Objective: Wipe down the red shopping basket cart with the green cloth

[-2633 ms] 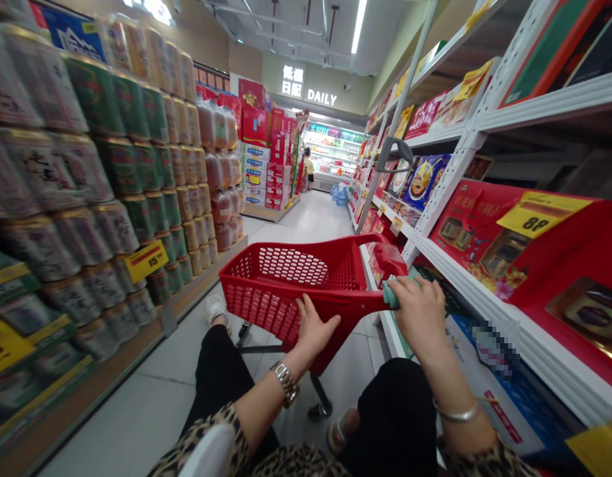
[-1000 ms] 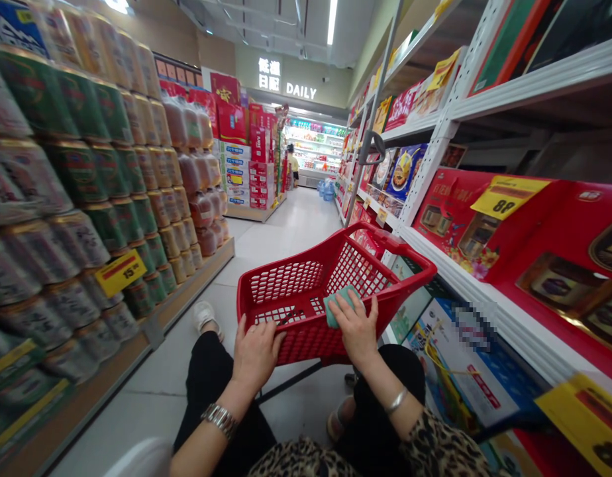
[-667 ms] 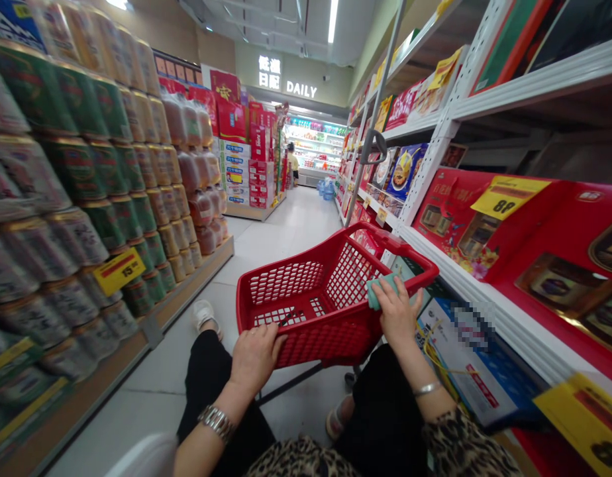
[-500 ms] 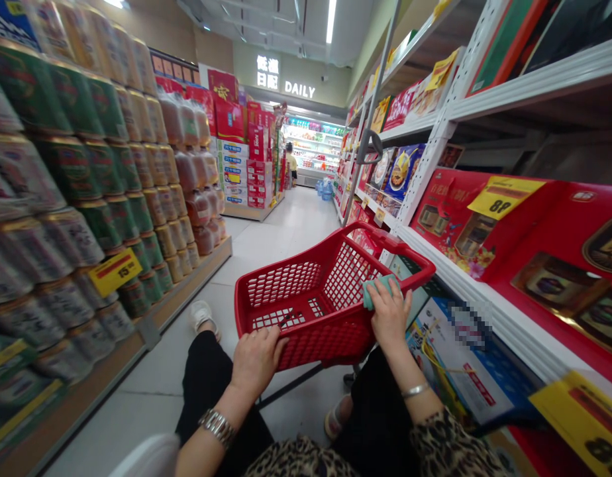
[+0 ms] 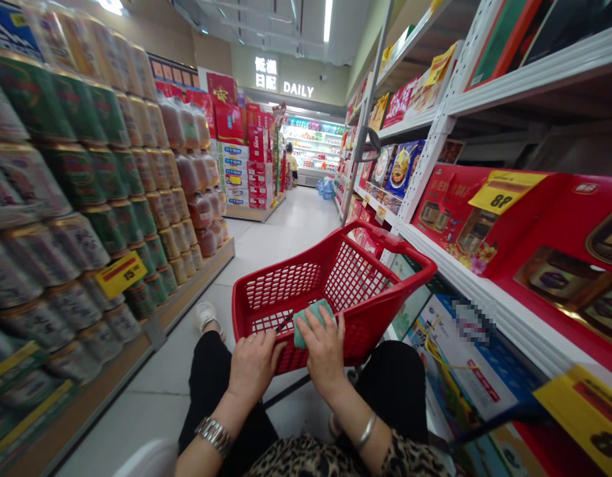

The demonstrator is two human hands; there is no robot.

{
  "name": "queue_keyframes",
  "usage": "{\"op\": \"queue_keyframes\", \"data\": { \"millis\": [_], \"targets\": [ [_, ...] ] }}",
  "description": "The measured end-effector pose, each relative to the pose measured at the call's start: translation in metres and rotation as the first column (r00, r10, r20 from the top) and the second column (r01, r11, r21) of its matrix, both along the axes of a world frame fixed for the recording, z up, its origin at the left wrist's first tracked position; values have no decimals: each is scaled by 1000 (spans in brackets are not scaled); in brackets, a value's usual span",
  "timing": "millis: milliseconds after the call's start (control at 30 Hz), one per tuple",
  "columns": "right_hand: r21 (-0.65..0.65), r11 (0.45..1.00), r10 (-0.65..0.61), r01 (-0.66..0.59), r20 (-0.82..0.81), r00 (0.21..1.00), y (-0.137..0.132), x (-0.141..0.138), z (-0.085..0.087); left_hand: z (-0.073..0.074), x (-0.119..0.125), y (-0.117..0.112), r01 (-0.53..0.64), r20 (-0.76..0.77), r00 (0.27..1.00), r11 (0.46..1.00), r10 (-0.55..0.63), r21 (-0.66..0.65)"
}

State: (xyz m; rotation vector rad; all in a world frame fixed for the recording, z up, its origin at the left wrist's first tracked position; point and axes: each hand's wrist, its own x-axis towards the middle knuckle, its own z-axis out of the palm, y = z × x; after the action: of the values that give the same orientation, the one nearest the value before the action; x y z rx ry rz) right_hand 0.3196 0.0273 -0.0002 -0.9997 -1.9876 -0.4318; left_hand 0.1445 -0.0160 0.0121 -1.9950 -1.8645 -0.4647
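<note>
A red plastic shopping cart (image 5: 306, 278) with lattice sides stands in front of my knees, slightly tilted in view. My left hand (image 5: 254, 363) is closed over the rim of its near side, close to the left corner. Along that same rim, my right hand (image 5: 326, 348) presses a folded pale green cloth (image 5: 302, 328), fingers curled over it. The cloth partly hides the rim. A thin dark object lies across the basket near the cloth; I cannot make out what it is. The cart's handle (image 5: 420, 268) points to the right, by the shelves.
Stacked beer cans (image 5: 112, 218) line the aisle on the left. White shelving (image 5: 435, 126) with red gift boxes (image 5: 485, 218) runs close on the right. The tiled floor (image 5: 286, 228) leads to a lit refrigerated case (image 5: 313, 142), with a person (image 5: 291, 165) near it.
My right hand has slid the green cloth leftward along the near rim, from beside the handle end to close by my left hand. The left hand stays on the rim.
</note>
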Motion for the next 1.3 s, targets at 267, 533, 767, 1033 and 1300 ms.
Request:
{"op": "queue_keyframes", "data": {
  "millis": [267,533,767,1033,1300],
  "targets": [
    [52,996,77,-78,30,997,-6,-9,-1,-6,-15,-11,34,-82,996,986,-21,162],
    [90,991,91,-99,86,992,-20,-3,4,-7,-25,-28,67,-160,987,950,-18,306],
    [92,995,18,-25,69,997,-7,20,11,0,-29,-38,71,-171,985,929,-8,363],
    [78,993,-101,94,96,990,13,54,25,3,-41,-45,102,-149,988,899,-42,425],
    [126,959,-270,255,121,955,45,105,62,-1,-50,-50,81,-149,989,900,-18,428]
  ]
}}
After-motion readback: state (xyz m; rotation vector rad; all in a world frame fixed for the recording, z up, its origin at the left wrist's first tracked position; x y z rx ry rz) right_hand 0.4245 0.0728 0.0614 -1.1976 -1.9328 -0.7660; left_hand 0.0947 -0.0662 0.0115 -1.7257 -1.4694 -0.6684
